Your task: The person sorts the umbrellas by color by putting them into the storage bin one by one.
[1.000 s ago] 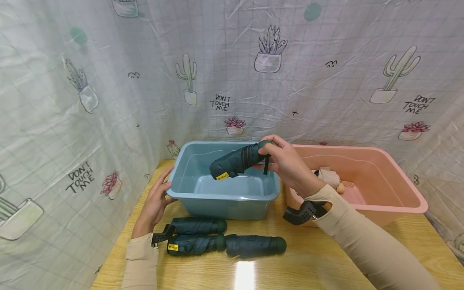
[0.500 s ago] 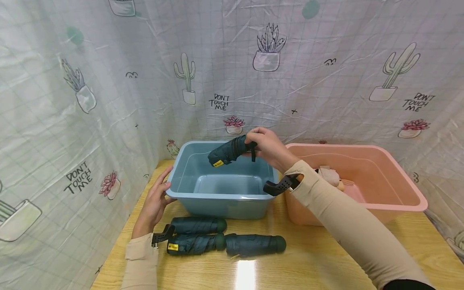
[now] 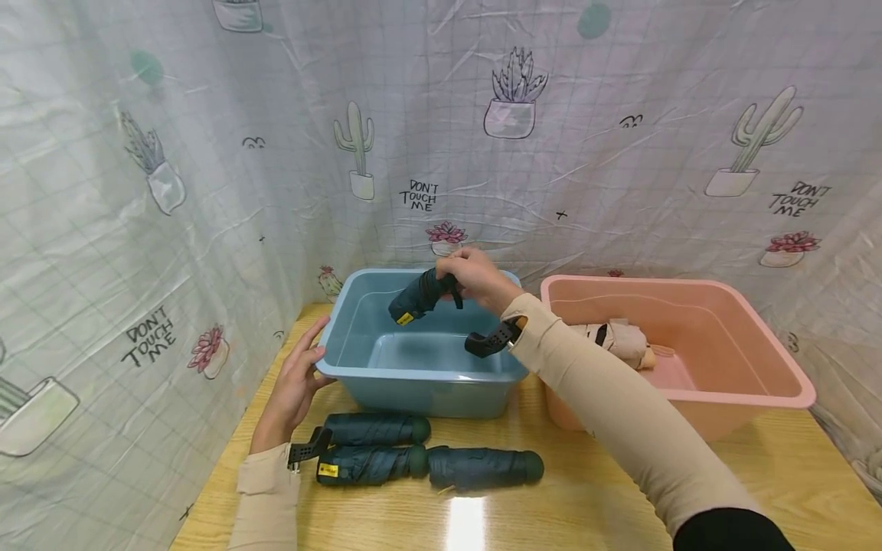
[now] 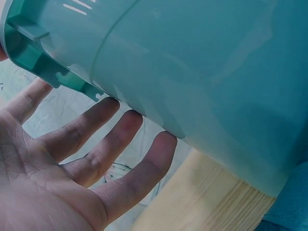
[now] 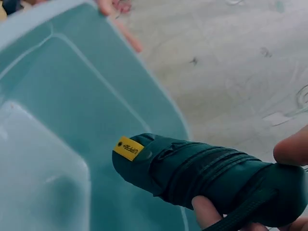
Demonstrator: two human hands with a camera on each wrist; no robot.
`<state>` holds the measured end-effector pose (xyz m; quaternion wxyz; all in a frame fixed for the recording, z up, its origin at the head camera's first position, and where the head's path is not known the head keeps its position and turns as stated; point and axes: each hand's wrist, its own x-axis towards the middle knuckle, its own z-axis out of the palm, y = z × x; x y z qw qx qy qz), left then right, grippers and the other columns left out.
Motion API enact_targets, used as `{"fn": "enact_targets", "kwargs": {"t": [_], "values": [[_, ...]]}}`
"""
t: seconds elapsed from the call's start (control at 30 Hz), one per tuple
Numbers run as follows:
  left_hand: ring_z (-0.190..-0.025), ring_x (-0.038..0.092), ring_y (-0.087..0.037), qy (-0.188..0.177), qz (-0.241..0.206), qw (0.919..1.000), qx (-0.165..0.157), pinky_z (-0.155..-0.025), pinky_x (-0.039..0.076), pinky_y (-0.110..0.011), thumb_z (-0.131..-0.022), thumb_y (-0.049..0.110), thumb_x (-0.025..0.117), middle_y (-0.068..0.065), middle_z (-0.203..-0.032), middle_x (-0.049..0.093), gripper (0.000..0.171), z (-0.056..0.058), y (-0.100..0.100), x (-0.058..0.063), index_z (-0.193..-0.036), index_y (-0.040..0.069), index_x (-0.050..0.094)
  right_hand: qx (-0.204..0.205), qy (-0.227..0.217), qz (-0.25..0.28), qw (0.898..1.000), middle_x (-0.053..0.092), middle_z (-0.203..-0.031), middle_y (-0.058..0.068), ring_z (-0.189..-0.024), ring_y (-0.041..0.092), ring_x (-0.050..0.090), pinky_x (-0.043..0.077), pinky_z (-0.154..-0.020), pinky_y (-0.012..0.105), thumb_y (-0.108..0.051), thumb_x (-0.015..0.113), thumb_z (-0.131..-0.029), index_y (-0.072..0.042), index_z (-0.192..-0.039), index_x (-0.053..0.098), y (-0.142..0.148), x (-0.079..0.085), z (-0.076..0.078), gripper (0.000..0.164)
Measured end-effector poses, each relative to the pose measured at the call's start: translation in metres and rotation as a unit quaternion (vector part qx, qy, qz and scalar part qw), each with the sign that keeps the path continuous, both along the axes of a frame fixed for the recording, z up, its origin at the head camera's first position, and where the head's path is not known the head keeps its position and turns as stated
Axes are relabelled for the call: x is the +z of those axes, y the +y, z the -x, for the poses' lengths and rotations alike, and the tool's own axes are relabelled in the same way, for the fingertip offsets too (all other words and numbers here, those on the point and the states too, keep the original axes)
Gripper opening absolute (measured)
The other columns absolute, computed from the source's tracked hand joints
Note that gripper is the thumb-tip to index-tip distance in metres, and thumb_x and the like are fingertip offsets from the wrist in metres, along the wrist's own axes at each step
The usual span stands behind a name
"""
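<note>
My right hand [image 3: 475, 277] grips a dark green folded umbrella [image 3: 416, 298] by its handle end, over the inside of the blue plastic bin [image 3: 434, 376]. In the right wrist view the umbrella [image 5: 192, 168] tilts, its yellow-tagged end lower, and a wrist strap [image 5: 245, 211] hangs by the handle. My left hand [image 3: 296, 383] is at the bin's left end, and in the left wrist view its extended fingers [image 4: 139, 178] touch the outer wall below the rim. Several more folded umbrellas lie in front of the bin, one of them [image 3: 485, 467] to the right.
A pink bin [image 3: 751, 344] stands to the right with a beige folded item [image 3: 623, 343] inside. The wooden table [image 3: 586, 497] carries both bins. A printed cactus curtain [image 3: 427, 138] hangs behind and along the left side.
My right hand has carried the umbrella leftward, farther over the blue bin, and the umbrella now tilts more steeply. My left hand stays at the bin's left end.
</note>
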<state>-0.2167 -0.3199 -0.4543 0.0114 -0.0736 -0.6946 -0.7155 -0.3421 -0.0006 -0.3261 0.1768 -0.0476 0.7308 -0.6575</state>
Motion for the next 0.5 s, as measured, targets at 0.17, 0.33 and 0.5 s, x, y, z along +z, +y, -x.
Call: {"fn": "enact_targets", "kwargs": {"t": [0.17,0.33,0.5], "values": [[-0.112,0.066,-0.010,-0.001,-0.006,1.0000,-0.002,-0.090,0.056,-0.036,-0.111,0.028,0.040,-0.003,-0.144,0.054,0.056,0.002,0.001,0.000,-0.164,0.022,0.024,0.014,0.004,-0.048,0.999,0.055,-0.130,0.018,-0.105,0.033,0.067,0.061,-0.077,0.040,-0.010,0.066,-0.089,-0.008,-0.092,0.051,-0.011,-0.013,0.006,0.015],[-0.111,0.066,-0.010,-0.006,-0.006,1.0000,0.001,-0.090,0.057,-0.036,-0.111,0.026,0.040,-0.002,-0.142,0.056,0.057,0.000,0.001,-0.001,-0.165,0.019,0.022,0.041,0.026,-0.113,0.992,0.056,-0.117,0.012,-0.091,0.026,0.063,0.060,-0.077,0.040,-0.010,0.070,-0.088,-0.010,-0.096,0.052,-0.020,-0.025,0.005,0.020],[-0.116,0.065,-0.015,-0.009,-0.001,0.9999,0.005,-0.091,0.056,-0.037,-0.111,0.028,0.040,-0.005,-0.148,0.050,0.056,-0.001,0.001,0.001,-0.164,0.022,0.025,0.062,0.056,-0.160,0.984,0.060,-0.116,0.014,-0.095,0.034,0.066,0.059,-0.079,0.042,-0.011,0.072,-0.087,-0.007,-0.114,0.059,-0.027,-0.034,0.005,0.030]]}}
